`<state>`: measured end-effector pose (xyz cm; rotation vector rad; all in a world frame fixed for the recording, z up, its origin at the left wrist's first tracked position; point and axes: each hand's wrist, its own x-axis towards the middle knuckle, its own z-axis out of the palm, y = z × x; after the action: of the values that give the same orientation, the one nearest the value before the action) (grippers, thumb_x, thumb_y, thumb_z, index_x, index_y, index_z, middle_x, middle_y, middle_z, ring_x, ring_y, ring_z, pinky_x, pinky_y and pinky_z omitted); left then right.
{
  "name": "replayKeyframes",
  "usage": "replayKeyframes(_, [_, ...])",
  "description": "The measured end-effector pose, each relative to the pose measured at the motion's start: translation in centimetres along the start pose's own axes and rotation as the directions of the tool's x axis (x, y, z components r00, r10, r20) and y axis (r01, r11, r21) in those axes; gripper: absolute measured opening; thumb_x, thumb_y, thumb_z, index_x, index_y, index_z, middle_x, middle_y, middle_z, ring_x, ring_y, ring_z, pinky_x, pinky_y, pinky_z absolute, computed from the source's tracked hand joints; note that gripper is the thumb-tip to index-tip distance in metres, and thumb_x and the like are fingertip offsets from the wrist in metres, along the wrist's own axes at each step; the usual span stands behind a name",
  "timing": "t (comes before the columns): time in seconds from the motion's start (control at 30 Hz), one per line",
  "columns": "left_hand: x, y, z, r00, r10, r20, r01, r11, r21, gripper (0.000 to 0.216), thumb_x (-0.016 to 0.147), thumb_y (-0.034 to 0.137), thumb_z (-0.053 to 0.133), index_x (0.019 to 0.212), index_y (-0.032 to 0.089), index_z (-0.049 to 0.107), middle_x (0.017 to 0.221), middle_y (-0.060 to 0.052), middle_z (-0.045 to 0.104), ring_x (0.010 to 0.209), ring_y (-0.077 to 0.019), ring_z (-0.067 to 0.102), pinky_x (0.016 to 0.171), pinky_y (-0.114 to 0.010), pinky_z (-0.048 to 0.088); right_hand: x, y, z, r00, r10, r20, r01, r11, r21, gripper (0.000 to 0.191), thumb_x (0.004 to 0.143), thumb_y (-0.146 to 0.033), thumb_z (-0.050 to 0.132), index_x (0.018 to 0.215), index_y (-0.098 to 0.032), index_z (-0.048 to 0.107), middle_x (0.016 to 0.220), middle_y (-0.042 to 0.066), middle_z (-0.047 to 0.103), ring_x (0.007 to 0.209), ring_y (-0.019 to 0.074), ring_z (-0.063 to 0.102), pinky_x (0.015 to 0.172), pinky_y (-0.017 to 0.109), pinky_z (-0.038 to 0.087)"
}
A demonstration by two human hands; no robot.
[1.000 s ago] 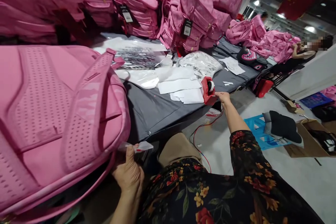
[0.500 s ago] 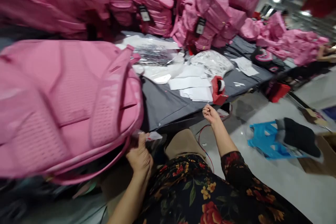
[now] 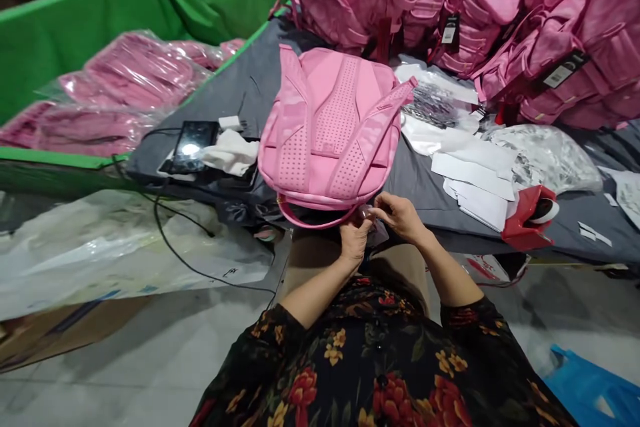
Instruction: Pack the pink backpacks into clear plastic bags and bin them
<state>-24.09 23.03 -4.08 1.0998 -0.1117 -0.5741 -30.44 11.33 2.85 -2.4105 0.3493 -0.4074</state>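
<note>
Both hands meet at the near edge of the grey-covered desk (image 3: 280, 90), right under the bottom of a pink fabric backpack (image 3: 330, 130) that lies back-panel up with its perforated padded straps showing. The left hand (image 3: 354, 240) is curled closed just below the backpack's thin pink carry loop (image 3: 313, 217), and the right hand (image 3: 397, 217) pinches its fingertips together beside it, the two touching around a small pale item that is too hidden to identify. To the right of the hands sits a red tape dispenser (image 3: 530, 217) with a white roll, next to a spread of white paper sheets (image 3: 475, 177). Beyond the hands rises a heap of pink backpacks with black hang tags (image 3: 450, 7). Left of the hands lie a dark tablet-like screen (image 3: 193, 143) and a crumpled white cloth (image 3: 231, 152).
</note>
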Motion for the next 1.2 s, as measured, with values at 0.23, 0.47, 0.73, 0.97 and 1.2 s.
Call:
replayKeyframes(0.23, [-0.4,0.0,-0.2,1.0,-0.018,0.024,0.018,0.999,-0.032,0.041,0.062,0.047,0.089,0.088,0.02,0.073,0.09,-0.003,0.074,0.096,-0.022,0.069,0.094,-0.033,0.054,0.3,0.7,1.2,0.999,0.034,-0.014,-0.036,0.952,-0.305,0.018,0.099,-0.034,0.062,0.086,-0.022,0.058,0.08,0.003,0.068,0.072,0.0165,0.057,0.065,0.026,0.035])
replayKeyframes(0.47, [0.0,-0.9,-0.3,0.997,-0.029,-0.069,0.024,0.997,-0.068,0.045,0.067,0.052,0.087,0.095,0.021,0.074,0.104,-0.005,0.078,0.106,-0.0214,0.07,0.107,-0.036,0.049,-0.1,1.4,0.5,0.997,0.059,0.043,-0.065,0.989,0.131,0.022,0.1,-0.038,0.052,0.086,-0.022,0.053,0.077,0.0,0.064,0.068,0.0138,0.055,0.068,0.025,0.041])
replayKeyframes(0.73, [0.4,-1.3,-0.8,0.995,-0.05,-0.082,0.043,0.995,-0.087,0.045,0.062,0.049,0.093,0.094,0.02,0.078,0.1,-0.006,0.08,0.099,-0.0224,0.072,0.102,-0.036,0.051,0.7,2.9,3.7,0.977,0.136,0.165,-0.194,0.89,0.414,0.01,0.083,-0.024,0.051,0.089,-0.019,0.057,0.078,0.0,0.064,0.071,0.0141,0.057,0.071,0.026,0.046])
replayKeyframes(0.97, [0.4,-1.2,-1.0,0.989,-0.112,-0.099,0.097,0.985,-0.143,0.047,0.057,0.046,0.096,0.09,0.018,0.077,0.094,-0.005,0.079,0.094,-0.0206,0.073,0.096,-0.033,0.054,-0.4,1.9,4.4,0.938,0.348,0.005,-0.329,0.883,0.334,0.022,0.081,-0.041,0.062,0.081,-0.02,0.056,0.06,-0.006,0.05,0.057,0.0105,0.042,0.058,0.023,0.032])
replayKeyframes(1.2, [1.1,-1.6,-1.6,0.967,-0.219,-0.13,0.193,0.963,-0.19,0.054,0.042,0.038,0.101,0.087,0.019,0.077,0.093,-0.005,0.08,0.091,-0.0218,0.074,0.095,-0.037,0.055,-0.9,1.3,5.1,0.901,0.341,0.269,-0.433,0.684,0.587,0.067,0.084,-0.083,0.048,0.061,-0.021,0.045,0.055,-0.004,0.042,0.053,0.0079,0.032,0.053,0.023,0.026])
